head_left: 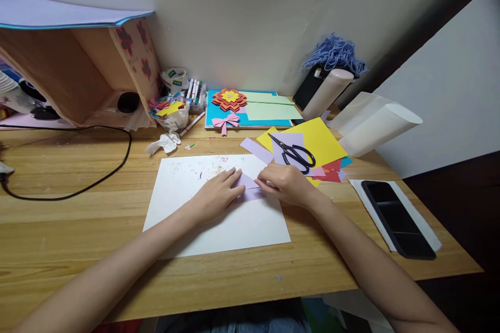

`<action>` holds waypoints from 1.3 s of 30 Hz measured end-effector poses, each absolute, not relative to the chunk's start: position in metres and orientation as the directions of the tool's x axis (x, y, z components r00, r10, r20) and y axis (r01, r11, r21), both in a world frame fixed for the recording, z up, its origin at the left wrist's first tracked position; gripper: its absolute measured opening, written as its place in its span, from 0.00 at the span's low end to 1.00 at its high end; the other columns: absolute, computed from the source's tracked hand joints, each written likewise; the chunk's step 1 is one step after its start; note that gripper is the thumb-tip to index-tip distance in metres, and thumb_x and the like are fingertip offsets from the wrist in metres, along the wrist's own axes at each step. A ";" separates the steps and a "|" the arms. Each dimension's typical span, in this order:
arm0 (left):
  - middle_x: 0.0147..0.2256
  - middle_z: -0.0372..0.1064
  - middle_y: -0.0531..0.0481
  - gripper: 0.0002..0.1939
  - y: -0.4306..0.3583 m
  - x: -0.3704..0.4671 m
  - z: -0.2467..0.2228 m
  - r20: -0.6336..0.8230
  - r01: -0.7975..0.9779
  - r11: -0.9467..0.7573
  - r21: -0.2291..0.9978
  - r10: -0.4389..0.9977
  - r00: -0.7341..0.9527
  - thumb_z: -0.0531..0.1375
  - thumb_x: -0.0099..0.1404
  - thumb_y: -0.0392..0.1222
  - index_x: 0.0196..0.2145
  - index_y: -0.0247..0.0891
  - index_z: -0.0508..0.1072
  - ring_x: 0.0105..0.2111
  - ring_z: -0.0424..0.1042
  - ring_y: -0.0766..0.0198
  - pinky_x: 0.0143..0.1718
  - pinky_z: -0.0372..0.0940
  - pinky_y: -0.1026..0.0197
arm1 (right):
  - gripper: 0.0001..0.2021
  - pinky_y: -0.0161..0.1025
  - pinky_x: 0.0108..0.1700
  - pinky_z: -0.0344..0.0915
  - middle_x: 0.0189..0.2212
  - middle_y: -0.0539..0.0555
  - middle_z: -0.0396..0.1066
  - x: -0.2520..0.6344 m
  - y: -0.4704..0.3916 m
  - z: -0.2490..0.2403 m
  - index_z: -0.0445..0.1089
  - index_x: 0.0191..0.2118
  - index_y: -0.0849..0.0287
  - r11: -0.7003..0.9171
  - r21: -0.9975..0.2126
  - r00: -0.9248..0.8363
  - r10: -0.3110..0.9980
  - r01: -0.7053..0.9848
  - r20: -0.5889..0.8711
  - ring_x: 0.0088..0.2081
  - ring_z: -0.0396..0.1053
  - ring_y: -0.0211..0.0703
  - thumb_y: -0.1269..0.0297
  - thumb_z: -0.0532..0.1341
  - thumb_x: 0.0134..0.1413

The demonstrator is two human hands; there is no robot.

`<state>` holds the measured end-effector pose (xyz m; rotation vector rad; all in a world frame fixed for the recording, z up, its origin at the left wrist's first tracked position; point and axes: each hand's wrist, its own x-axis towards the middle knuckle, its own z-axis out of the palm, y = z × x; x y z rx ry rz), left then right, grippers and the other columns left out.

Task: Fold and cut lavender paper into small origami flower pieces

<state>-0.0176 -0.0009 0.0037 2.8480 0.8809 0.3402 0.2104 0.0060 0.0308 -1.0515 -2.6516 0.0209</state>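
Observation:
A folded piece of light purple paper [253, 194] lies over a large white sheet [183, 234] on the wooden table. My left hand [216, 195] rests flat on its left part, with the fingers spread. At its right end my right hand [287, 183] pinches the paper's edge, fingers bent together. Small coloured marks dot the upper part of the white sheet. Black-handled scissors [292, 152] lie on purple and yellow paper just beyond my right hand.
Behind stand a blue card with a paper flower [229, 100], a cup of scraps [172, 114] and markers [194, 91]. A phone [398, 218] lies at the right, a black cable [105, 177] at the left. Rolled paper [383, 127] stands back right.

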 end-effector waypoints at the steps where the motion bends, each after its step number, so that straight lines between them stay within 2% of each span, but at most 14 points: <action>1: 0.58 0.57 0.39 0.12 0.000 -0.019 0.004 0.180 0.528 -0.820 0.220 0.566 0.804 0.51 0.65 0.35 0.45 0.38 0.67 0.59 0.55 0.50 0.53 0.58 0.43 | 0.10 0.36 0.32 0.59 0.28 0.55 0.72 0.209 0.007 0.029 0.70 0.33 0.61 0.743 -0.161 -0.695 0.666 0.650 0.270 0.32 0.68 0.41 0.68 0.52 0.60; 3: 0.57 0.58 0.41 0.13 0.002 -0.021 0.004 0.201 0.515 -0.814 0.269 0.570 0.796 0.52 0.63 0.34 0.45 0.39 0.67 0.58 0.55 0.51 0.55 0.55 0.42 | 0.09 0.37 0.37 0.63 0.36 0.57 0.71 0.205 0.008 0.023 0.69 0.41 0.60 0.746 -0.240 -0.703 0.665 0.621 0.251 0.39 0.67 0.43 0.69 0.53 0.60; 6: 0.54 0.60 0.42 0.11 0.004 -0.021 0.005 0.260 0.550 -0.757 0.352 0.644 0.720 0.52 0.63 0.33 0.43 0.39 0.67 0.55 0.59 0.54 0.54 0.57 0.46 | 0.11 0.40 0.39 0.65 0.38 0.58 0.69 0.199 0.009 0.016 0.68 0.46 0.59 0.719 -0.318 -0.684 0.691 0.618 0.234 0.39 0.66 0.44 0.69 0.54 0.59; 8: 0.49 0.62 0.41 0.10 0.005 -0.020 0.004 0.292 0.641 -0.666 0.382 0.745 0.600 0.53 0.63 0.37 0.43 0.38 0.66 0.50 0.62 0.54 0.49 0.61 0.49 | 0.12 0.42 0.40 0.66 0.38 0.58 0.67 0.197 0.009 0.013 0.68 0.47 0.60 0.701 -0.350 -0.668 0.707 0.621 0.231 0.40 0.66 0.45 0.70 0.54 0.59; 11: 0.42 0.63 0.41 0.15 0.007 -0.020 0.002 0.279 0.779 -0.497 0.382 0.866 0.415 0.55 0.63 0.47 0.43 0.35 0.65 0.43 0.63 0.53 0.42 0.61 0.49 | 0.14 0.43 0.41 0.66 0.39 0.59 0.66 0.196 0.009 0.013 0.66 0.50 0.60 0.689 -0.376 -0.661 0.716 0.619 0.224 0.40 0.65 0.46 0.71 0.54 0.58; 14: 0.39 0.64 0.44 0.17 0.009 -0.021 0.002 0.229 0.812 -0.427 0.397 0.903 0.362 0.56 0.61 0.52 0.41 0.36 0.65 0.40 0.62 0.53 0.39 0.60 0.51 | 0.15 0.44 0.41 0.66 0.39 0.60 0.66 0.195 0.009 0.013 0.66 0.50 0.60 0.689 -0.369 -0.660 0.717 0.624 0.222 0.41 0.65 0.46 0.71 0.54 0.58; 19: 0.37 0.64 0.46 0.16 0.010 -0.022 0.002 0.202 0.811 -0.384 0.441 0.923 0.327 0.58 0.59 0.53 0.36 0.37 0.66 0.39 0.62 0.54 0.38 0.58 0.52 | 0.13 0.44 0.41 0.66 0.38 0.59 0.66 0.196 0.008 0.015 0.66 0.49 0.60 0.681 -0.374 -0.654 0.725 0.630 0.217 0.40 0.65 0.47 0.70 0.54 0.58; 25: 0.34 0.65 0.48 0.17 0.011 -0.023 0.005 0.181 0.791 -0.345 0.505 0.938 0.294 0.60 0.56 0.55 0.32 0.37 0.66 0.36 0.63 0.57 0.36 0.57 0.55 | 0.12 0.40 0.39 0.65 0.38 0.57 0.66 0.200 0.009 0.014 0.68 0.47 0.60 0.643 -0.512 -0.651 0.733 0.570 0.196 0.40 0.66 0.44 0.67 0.57 0.57; 29: 0.31 0.66 0.51 0.16 0.007 -0.019 0.006 0.152 0.759 -0.273 0.591 0.962 0.227 0.61 0.55 0.52 0.33 0.38 0.65 0.33 0.64 0.59 0.34 0.58 0.56 | 0.14 0.38 0.37 0.66 0.38 0.56 0.66 0.199 0.008 0.011 0.67 0.49 0.59 0.620 -0.574 -0.646 0.738 0.536 0.194 0.37 0.66 0.42 0.67 0.58 0.56; 32: 0.33 0.67 0.50 0.14 0.000 -0.011 0.004 0.145 0.730 -0.209 0.651 0.978 0.151 0.61 0.56 0.48 0.37 0.37 0.65 0.32 0.65 0.60 0.34 0.60 0.56 | 0.14 0.38 0.37 0.66 0.38 0.56 0.66 0.197 0.007 0.010 0.67 0.49 0.59 0.630 -0.576 -0.651 0.730 0.522 0.209 0.36 0.66 0.41 0.67 0.57 0.57; 39: 0.35 0.68 0.50 0.14 -0.005 -0.004 0.003 0.177 0.622 -0.216 0.753 0.976 0.126 0.59 0.57 0.38 0.43 0.38 0.64 0.34 0.68 0.63 0.36 0.65 0.57 | 0.12 0.38 0.37 0.65 0.37 0.56 0.67 0.192 0.004 0.009 0.69 0.47 0.59 0.636 -0.563 -0.639 0.734 0.528 0.229 0.36 0.66 0.41 0.68 0.58 0.57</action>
